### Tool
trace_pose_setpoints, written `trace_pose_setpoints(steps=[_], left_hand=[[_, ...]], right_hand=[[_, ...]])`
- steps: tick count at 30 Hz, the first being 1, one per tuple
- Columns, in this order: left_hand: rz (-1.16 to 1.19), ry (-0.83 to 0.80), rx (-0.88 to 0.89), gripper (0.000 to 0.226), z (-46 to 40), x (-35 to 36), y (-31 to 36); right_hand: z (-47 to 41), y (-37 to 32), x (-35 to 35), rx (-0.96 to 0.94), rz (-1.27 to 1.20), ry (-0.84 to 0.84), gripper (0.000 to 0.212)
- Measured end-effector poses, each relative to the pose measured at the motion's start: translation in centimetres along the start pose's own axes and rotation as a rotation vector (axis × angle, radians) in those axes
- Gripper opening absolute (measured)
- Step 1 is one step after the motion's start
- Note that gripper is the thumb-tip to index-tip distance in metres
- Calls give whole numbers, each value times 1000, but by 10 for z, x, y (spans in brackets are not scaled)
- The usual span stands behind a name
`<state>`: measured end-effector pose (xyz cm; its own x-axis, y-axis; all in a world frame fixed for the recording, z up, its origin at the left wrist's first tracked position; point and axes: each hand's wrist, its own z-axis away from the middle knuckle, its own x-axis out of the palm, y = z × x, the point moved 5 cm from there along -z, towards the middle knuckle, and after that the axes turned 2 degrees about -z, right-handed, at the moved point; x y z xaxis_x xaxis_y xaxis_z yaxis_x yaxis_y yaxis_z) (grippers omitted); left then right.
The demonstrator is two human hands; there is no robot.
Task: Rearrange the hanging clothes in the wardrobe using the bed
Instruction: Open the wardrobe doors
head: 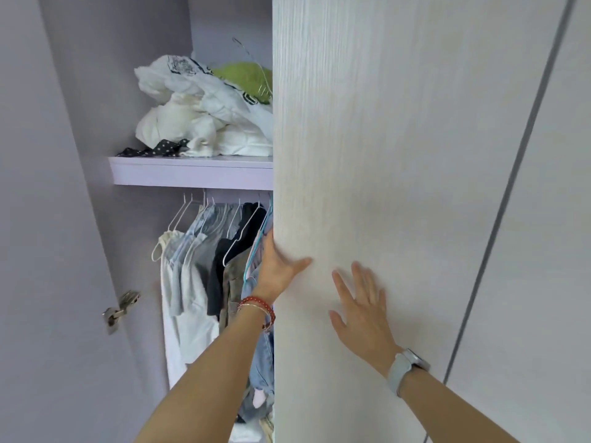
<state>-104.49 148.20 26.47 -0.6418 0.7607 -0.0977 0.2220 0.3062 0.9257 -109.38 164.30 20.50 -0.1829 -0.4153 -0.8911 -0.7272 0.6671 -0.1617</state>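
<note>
You stand in a home bedroom, facing a wardrobe (pixel 153 91): clothes (pixel 204 251) hang on hangers under a shelf (pixel 192 172) piled with laundry (pixel 204 110), behind a pale door (pixel 383 155).

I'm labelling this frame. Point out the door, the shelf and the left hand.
door (pixel 399 155), head view, bare front panel
shelf (pixel 192 174), head view, front edge
left hand (pixel 279 266), head view, back of the hand

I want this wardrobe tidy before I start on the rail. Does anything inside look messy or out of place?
Yes. On the shelf above the hanging clothes, a heap of white garments lies crumpled rather than folded, with a loose wire hanger sticking out of it and a polka-dot cloth trailing at the shelf edge.
</note>
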Motion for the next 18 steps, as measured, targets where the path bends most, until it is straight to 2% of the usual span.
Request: trace_pose_setpoints(steps=[3,7,11,14,18], left_hand=[[41,-25,82,74,13,-3,13],[-8,-113,238,58,71,-16,34],[11,-329,254,65,134,-24,37],[45,-502,219,69,168,-23,43],[12,-746,325,66,206,-8,58]], right_hand=[[2,0,-10,3,-114,12,67],[39,-24,-14,-37,-363,116,65],[98,-50,-11,50,-563,222,70],[135,-61,-14,119,-641,214,78],[176,-60,-32,170,-655,260,85]])
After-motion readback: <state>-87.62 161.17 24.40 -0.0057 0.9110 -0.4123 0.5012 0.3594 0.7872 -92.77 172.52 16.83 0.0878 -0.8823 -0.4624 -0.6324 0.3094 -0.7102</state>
